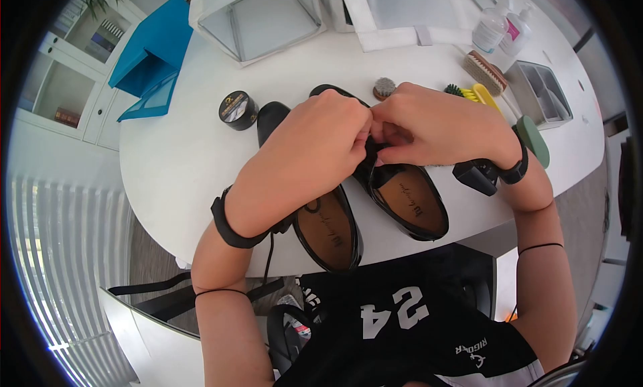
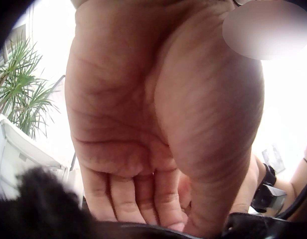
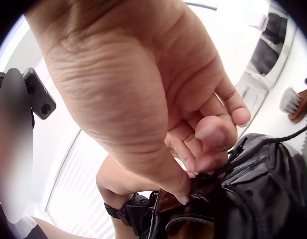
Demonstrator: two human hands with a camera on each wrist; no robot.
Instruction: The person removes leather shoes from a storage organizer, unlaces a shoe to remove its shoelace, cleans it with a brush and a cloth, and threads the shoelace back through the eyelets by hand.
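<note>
Two black shiny shoes with brown insoles lie side by side, the left shoe [image 1: 328,236] and the right shoe [image 1: 429,216]. Both hands meet over the lacing of the right one. My left hand [image 1: 318,136] has its fingers bent down to the shoe; in the left wrist view the left hand [image 2: 158,119] hides what its fingertips grip. My right hand [image 1: 435,129] grips the upper, and in the right wrist view the thumb of the right hand [image 3: 143,99] presses the opening's edge. A black lace [image 3: 288,138] runs out beside its curled fingers; whether they pinch it, I cannot tell.
A round tin [image 1: 238,110] stands left of the shoes, a small round brush [image 1: 384,87] beyond them. A wooden brush [image 1: 485,72], yellow brush [image 1: 483,95], green-backed object [image 1: 532,140], grey divided box [image 1: 541,95] and bottles are at right. A blue folder [image 1: 153,55] stands at left.
</note>
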